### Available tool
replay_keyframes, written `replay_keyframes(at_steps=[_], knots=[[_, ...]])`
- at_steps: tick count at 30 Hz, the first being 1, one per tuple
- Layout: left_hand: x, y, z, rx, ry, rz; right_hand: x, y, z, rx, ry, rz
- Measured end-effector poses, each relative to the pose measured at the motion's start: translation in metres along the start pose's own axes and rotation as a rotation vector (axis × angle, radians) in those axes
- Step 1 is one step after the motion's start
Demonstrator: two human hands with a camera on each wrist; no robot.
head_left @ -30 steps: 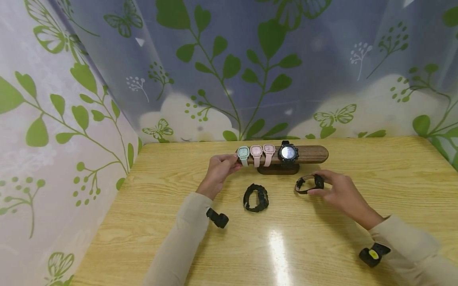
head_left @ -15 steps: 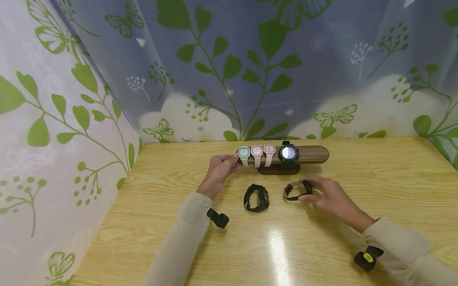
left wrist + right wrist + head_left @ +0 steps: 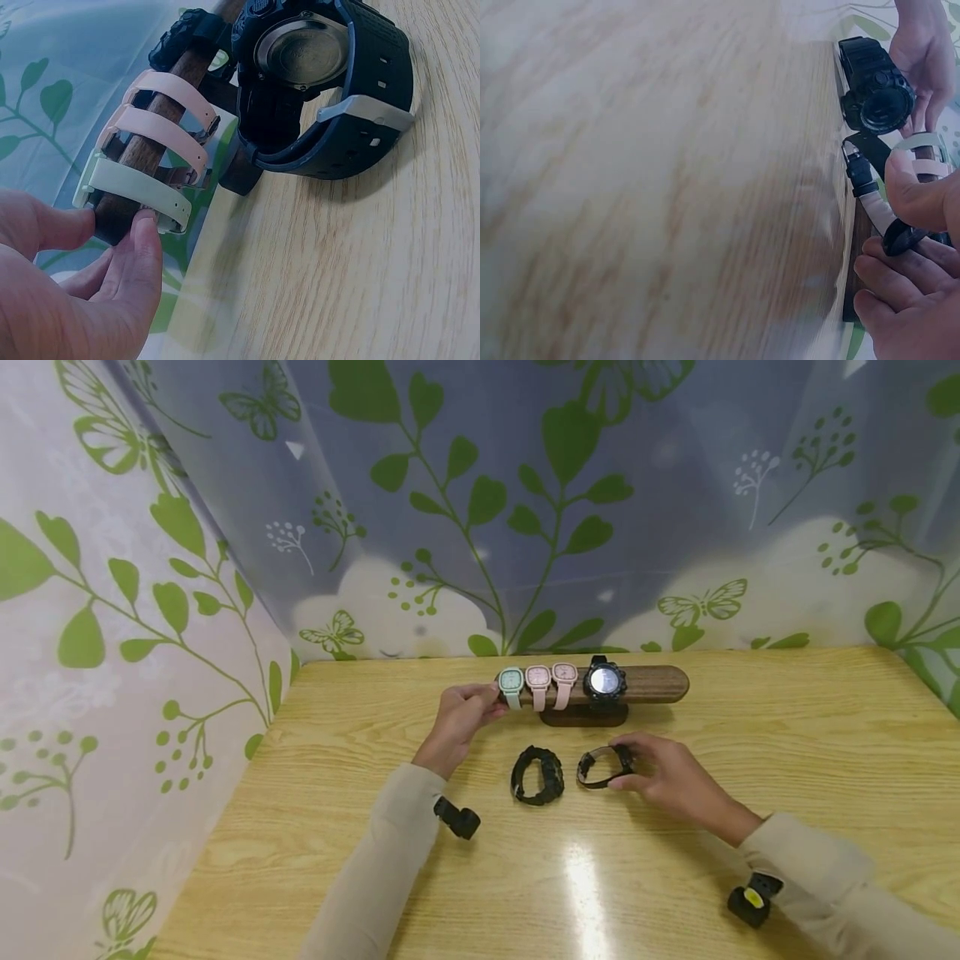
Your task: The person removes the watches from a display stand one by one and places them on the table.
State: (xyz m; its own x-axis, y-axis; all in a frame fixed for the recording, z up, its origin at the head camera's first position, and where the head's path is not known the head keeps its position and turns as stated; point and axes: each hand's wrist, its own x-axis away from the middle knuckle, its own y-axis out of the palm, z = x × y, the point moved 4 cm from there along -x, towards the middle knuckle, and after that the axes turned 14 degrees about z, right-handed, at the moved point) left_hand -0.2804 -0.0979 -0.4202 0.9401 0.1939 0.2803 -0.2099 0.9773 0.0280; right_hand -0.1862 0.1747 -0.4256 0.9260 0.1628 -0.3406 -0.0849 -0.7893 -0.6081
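Observation:
My left hand (image 3: pixel 461 720) pinches the left end of a dark wooden watch stand (image 3: pixel 652 684) between thumb and fingers. Around its bar sit a mint-green watch (image 3: pixel 511 681), two pink watches (image 3: pixel 537 677) and a black watch (image 3: pixel 604 682) with a lit-looking dial. In my right hand (image 3: pixel 667 778) is a slim black watch (image 3: pixel 877 210), its strap looped and its case between thumb and fingers. In the head view it is low over the table or touching it; I cannot tell which. Just left of it a chunky black watch (image 3: pixel 552 777) stands on its side, strap looped.
The wooden table (image 3: pixel 360 727) meets a leaf-patterned cloth (image 3: pixel 465 527) behind the stand, and another patterned cloth (image 3: pixel 150 610) on the left. A black wrist camera (image 3: pixel 459 819) hangs under the left sleeve, another camera (image 3: pixel 752 900) under the right.
My right hand has moved left and slightly toward me with the slim black watch, bringing it beside the chunky one. The left hand and the stand have stayed in place.

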Motion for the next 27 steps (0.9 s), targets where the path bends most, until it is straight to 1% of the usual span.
replay_keyframes(at_steps=[3,7,14,22,27], knots=[[0.0,0.0,0.0,0.001,0.004,-0.004,0.0,0.004,0.001,-0.001,0.019,-0.027],[0.0,0.0,0.0,0.001,0.007,-0.006,-0.002,0.008,-0.001,0.01,0.02,-0.048],[0.0,0.0,0.0,0.005,0.005,-0.005,-0.003,0.011,-0.002,0.06,0.025,-0.074],[0.0,-0.001,0.0,0.001,0.004,-0.007,-0.003,0.012,-0.005,0.128,-0.006,-0.073],[0.0,-0.001,0.0,0.0,0.001,-0.009,-0.004,0.014,-0.005,0.141,-0.006,-0.083]])
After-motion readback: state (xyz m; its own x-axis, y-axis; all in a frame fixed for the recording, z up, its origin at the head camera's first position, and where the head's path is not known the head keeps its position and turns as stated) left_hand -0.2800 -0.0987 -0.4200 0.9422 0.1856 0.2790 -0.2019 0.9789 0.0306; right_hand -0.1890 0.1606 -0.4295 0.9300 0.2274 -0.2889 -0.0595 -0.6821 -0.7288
